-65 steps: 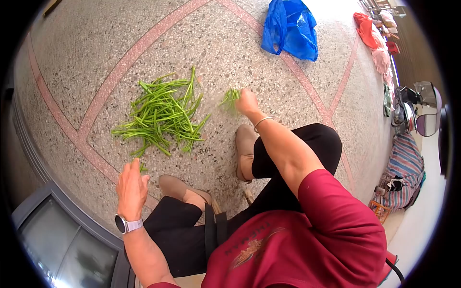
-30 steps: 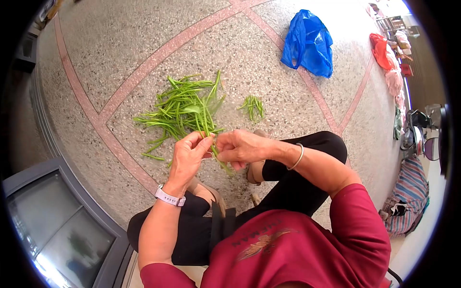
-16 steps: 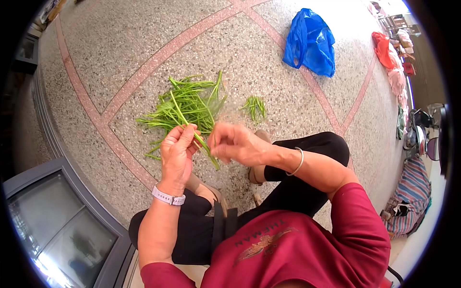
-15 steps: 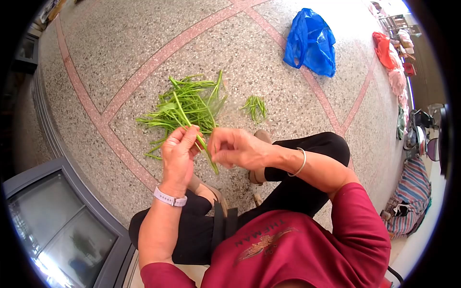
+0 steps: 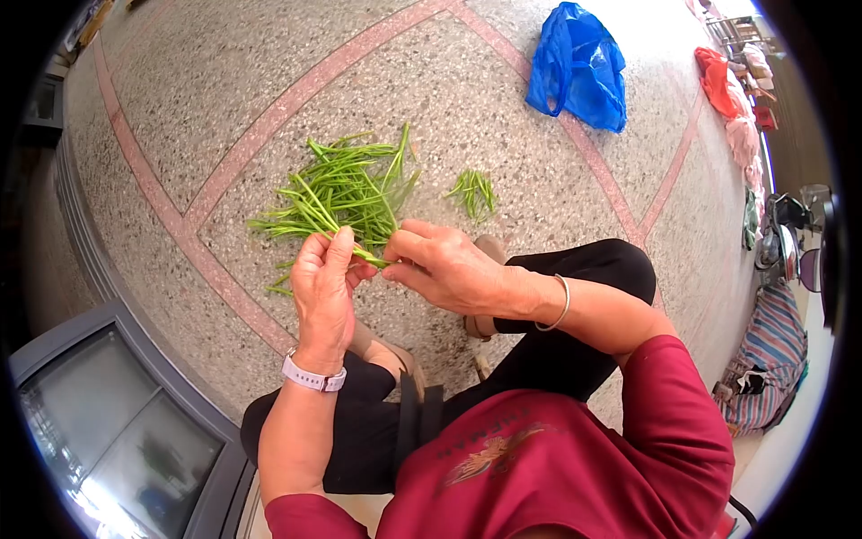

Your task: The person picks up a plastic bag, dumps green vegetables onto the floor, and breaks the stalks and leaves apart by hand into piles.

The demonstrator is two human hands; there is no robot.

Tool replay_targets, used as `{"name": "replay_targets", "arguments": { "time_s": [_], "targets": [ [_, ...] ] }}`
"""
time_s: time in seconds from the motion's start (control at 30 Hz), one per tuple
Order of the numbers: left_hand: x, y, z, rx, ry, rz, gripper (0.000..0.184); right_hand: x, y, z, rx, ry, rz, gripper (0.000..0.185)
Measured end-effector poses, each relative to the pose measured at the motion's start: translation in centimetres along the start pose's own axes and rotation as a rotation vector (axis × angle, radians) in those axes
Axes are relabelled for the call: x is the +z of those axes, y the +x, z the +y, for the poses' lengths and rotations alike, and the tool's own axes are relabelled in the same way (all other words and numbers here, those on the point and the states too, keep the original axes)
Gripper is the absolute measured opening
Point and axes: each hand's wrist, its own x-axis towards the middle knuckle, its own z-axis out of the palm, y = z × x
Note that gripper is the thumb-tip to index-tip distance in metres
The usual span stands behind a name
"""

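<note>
Terrazzo floor [image 5: 489, 126] with pink strips; widest stretch 10 to 12 o'clock, beyond the stem heap. Grey-framed glass panel [image 5: 117, 431] at 8 o'clock, its edge near the left forearm. Blue plastic bag [image 5: 579, 72], 1 o'clock. Heap of green stems [image 5: 350, 184], 10–11 o'clock. Left hand [image 5: 321, 301]: fingers clamped on held stems [image 5: 370, 257]. Right hand [image 5: 458, 268]: fingers pinched on their lower end. Small pile of short stems [image 5: 473, 192], 1 o'clock, apart from the heap.
</note>
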Motion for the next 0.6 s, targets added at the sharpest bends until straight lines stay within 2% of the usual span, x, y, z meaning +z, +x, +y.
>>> {"name": "replay_targets", "arguments": {
  "time_s": [0.13,0.23,0.27,0.33,0.4,0.43,0.5,0.53,0.6],
  "targets": [
    [-1.4,1.2,-0.7,-0.015,-0.075,0.033,0.017,0.2,-0.2,-0.3,-0.12,0.154,0.064,0.015],
    [-2.2,1.3,-1.0,-0.059,-0.084,0.002,0.013,0.6,-1.5,-1.8,-0.111,0.276,-0.281,0.011],
    [-2.2,1.2,-0.9,-0.071,-0.074,-0.002,0.013,0.2,-1.7,-2.7,-0.278,0.461,-0.356,0.013],
    [-2.8,1.8,-0.8,-0.033,-0.069,0.037,0.013,1.2,-3.5,-4.7,-0.373,0.655,-0.549,0.011],
    [-3.3,2.2,0.1,0.006,-0.037,0.017,0.013,0.6,-3.8,-4.6,-0.288,0.587,-0.526,0.012],
    [-2.9,1.9,0.6,-0.008,-0.002,-0.044,0.017,-0.1,-2.9,-3.6,-0.129,0.484,-0.468,0.011],
    [-2.4,1.7,0.1,-0.061,-0.041,-0.184,0.02,-1.7,-0.5,-2.1,0.449,0.671,-0.247,0.011],
    [-2.1,1.5,-0.2,-0.083,-0.064,-0.25,0.022,-1.8,0.3,-0.2,0.472,0.659,-0.14,0.011],
    [-1.3,0.9,-0.5,-0.145,-0.026,-0.31,0.026,-2.3,1.2,1.0,0.512,0.641,-0.125,0.023]
  ]
}}
